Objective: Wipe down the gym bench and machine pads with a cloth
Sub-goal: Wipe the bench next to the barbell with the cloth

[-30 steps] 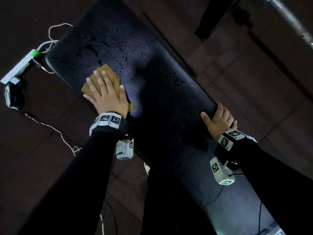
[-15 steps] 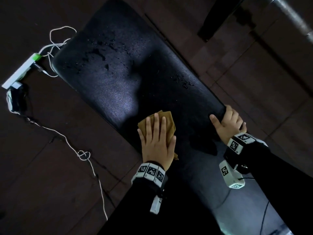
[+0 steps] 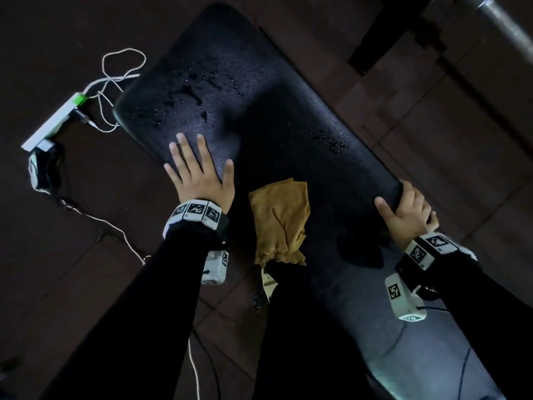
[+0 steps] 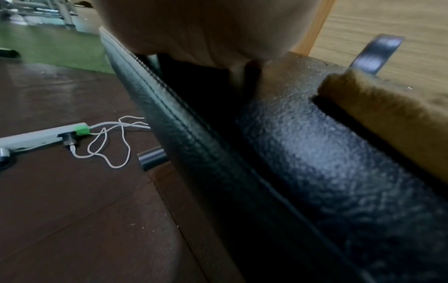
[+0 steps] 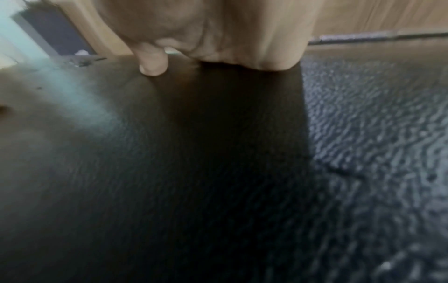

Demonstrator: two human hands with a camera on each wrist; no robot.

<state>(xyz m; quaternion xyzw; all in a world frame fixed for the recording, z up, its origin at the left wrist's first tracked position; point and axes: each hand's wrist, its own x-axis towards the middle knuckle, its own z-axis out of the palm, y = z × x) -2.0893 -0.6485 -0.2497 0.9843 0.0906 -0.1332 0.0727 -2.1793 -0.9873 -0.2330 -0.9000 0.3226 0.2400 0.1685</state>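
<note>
The black padded bench (image 3: 274, 116) runs diagonally through the head view, with water droplets (image 3: 190, 90) near its far left end. A tan cloth (image 3: 281, 219) lies crumpled on the pad's near part, with no hand on it. My left hand (image 3: 199, 171) lies flat on the pad at its left edge, fingers straight and spread, left of the cloth. My right hand (image 3: 406, 210) grips the bench's right edge, fingers curled over it. In the left wrist view the cloth (image 4: 387, 122) lies on the pad (image 4: 315, 153) to the right. The right wrist view shows my thumb (image 5: 154, 61) on the pad (image 5: 363, 134).
A white power strip (image 3: 54, 119) with a green plug and loose white cables (image 3: 115, 82) lies on the dark floor left of the bench. A metal bar (image 3: 501, 21) crosses the top right corner. A black frame part (image 3: 398, 33) stands beyond the bench.
My left hand wiped the cloth from the far left toward the near part, then let it go and moved back left onto the bare pad. The right hand kept its grip.
</note>
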